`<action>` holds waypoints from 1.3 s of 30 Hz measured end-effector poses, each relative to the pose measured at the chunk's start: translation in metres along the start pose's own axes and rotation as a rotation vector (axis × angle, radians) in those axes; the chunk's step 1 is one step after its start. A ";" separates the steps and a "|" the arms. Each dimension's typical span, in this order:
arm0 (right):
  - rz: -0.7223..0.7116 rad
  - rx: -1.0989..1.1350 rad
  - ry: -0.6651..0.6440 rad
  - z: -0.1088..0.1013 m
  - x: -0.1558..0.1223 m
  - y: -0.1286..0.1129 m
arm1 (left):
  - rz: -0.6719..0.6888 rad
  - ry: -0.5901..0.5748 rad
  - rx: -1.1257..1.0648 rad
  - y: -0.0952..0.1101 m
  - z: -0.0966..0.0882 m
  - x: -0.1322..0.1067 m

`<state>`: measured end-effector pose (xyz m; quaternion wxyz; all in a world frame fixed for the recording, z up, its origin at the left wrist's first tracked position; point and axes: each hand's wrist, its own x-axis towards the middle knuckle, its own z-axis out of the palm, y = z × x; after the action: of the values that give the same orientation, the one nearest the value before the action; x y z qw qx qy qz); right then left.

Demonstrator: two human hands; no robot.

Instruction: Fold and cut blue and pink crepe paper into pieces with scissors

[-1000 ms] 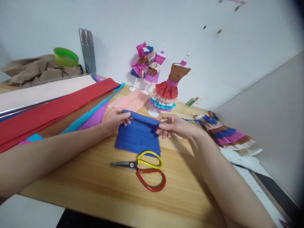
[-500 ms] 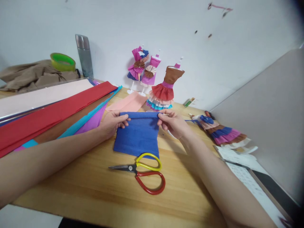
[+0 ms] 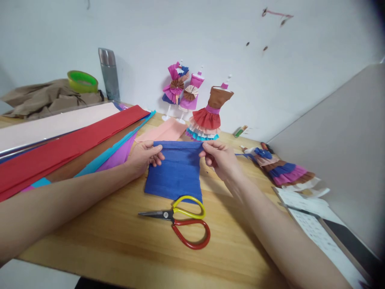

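A roughly square piece of blue crepe paper (image 3: 173,176) hangs down toward the wooden table, its top edge folded over in a narrow band. My left hand (image 3: 146,157) pinches the upper left corner between thumb and fingers. At the upper right corner my right hand (image 3: 219,157) grips the fold the same way, so the edge is stretched between both hands. Scissors (image 3: 177,220) with one yellow and one red handle lie in front of the paper, the yellow loop touching or overlapping its lower edge.
Folded red paper (image 3: 75,146) and other coloured sheets cover the left side. Small dress forms (image 3: 212,108) stand by the wall, with peach paper (image 3: 164,130) before them. A ruffled dress (image 3: 282,168) lies at right. A flask (image 3: 108,76) and green tape roll (image 3: 82,81) sit behind.
The folded band along the top of the blue paper looks slightly narrower and flatter. Both hands keep hold of its corners. The whole view has shifted a little.
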<state>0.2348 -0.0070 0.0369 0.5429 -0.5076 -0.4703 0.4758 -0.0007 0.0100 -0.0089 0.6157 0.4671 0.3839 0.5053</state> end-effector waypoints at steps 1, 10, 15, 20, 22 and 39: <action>0.019 0.016 0.005 0.000 -0.001 0.001 | -0.009 0.002 0.008 0.000 0.000 0.000; 0.035 0.164 -0.032 0.003 0.002 0.016 | -0.020 0.053 -0.129 0.005 0.002 -0.001; -0.011 0.222 -0.048 0.006 0.002 0.024 | -0.011 0.064 -0.178 0.008 0.003 -0.002; -0.018 0.240 -0.005 0.012 -0.001 0.028 | -0.005 0.120 -0.156 0.008 0.004 -0.002; -0.029 0.237 0.020 0.014 -0.003 0.030 | -0.013 0.145 -0.148 0.009 0.005 -0.002; -0.057 0.130 0.063 0.014 -0.003 0.049 | 0.004 0.139 -0.125 0.005 0.003 0.000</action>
<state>0.2189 -0.0074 -0.0117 0.6025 -0.4725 -0.4355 0.4733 0.0006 0.0092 -0.0034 0.6146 0.3925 0.3925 0.5605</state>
